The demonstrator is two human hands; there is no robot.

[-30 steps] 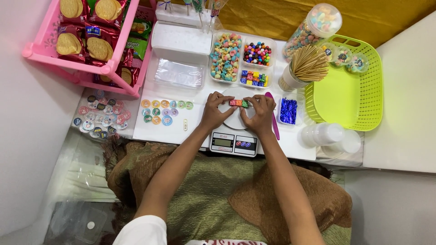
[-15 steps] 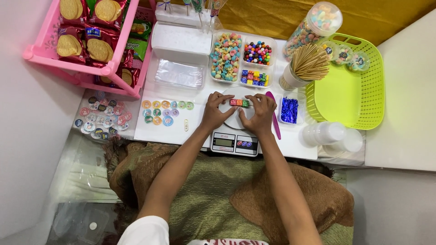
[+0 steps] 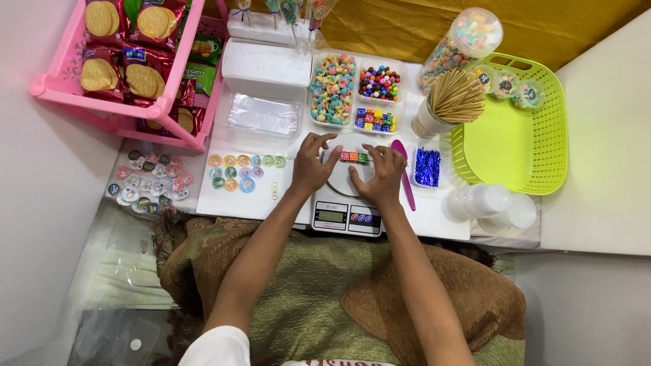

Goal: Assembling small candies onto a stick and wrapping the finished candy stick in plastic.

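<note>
Both hands steady a short row of candy cubes on a kitchen scale.
Left hand and right hand rest fingers spread, pinching the row's ends; filled candy trays lie just beyond the fingertips.

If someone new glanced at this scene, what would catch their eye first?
Probably both hands, left hand and right hand, pinching a short row of coloured candies over the kitchen scale at centre. Next, the lime basket at right and the pink rack of biscuit packs at upper left.
</note>
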